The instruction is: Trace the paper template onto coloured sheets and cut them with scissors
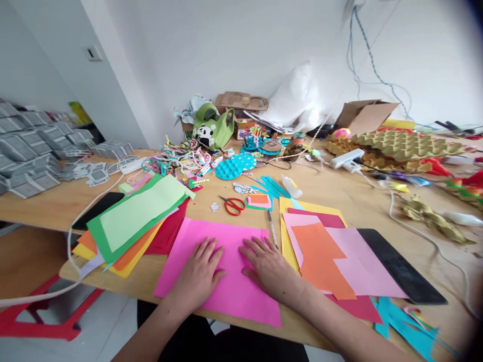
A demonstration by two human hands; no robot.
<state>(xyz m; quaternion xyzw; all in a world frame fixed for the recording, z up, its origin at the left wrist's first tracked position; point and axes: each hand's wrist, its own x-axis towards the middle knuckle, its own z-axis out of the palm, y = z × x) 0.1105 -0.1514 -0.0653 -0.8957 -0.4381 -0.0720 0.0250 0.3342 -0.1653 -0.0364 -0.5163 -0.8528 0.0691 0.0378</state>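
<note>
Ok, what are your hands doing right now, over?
Left hand and right hand flat, open, on the pink sheet. Pen beside its right edge. Red scissors beyond.

Left hand [198, 272] and right hand [266, 265] flat on pink paper sheet [222, 266]; red scissors [233, 204] beyond; wooden table [339, 196].

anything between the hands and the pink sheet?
Nothing visible. The left hand and right hand both lie flat, palms down, directly on the pink sheet, fingers spread. The pen and scissors lie beyond the sheet's far edge.
</note>
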